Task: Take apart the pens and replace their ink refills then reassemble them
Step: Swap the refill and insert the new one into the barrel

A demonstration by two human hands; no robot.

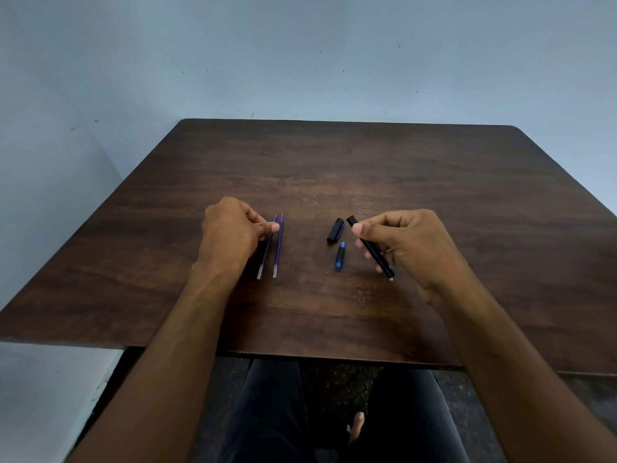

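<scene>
Two thin blue ink refills lie side by side on the dark wooden table point(434, 182). My left hand point(230, 232) pinches the left refill point(265, 253) near its upper end; the right refill point(278, 245) lies just beside it, untouched. My right hand point(410, 245) holds a black pen barrel point(374, 253) between thumb and fingers, tilted, its lower end pointing toward me just above the table. Between the hands lie a black pen cap point(335, 230) and a short black and blue tip section point(340, 256).
A pale blue wall rises behind the table and on the left. The table's near edge runs just above my lap, where dark trousers and a bare foot show on a dark floor.
</scene>
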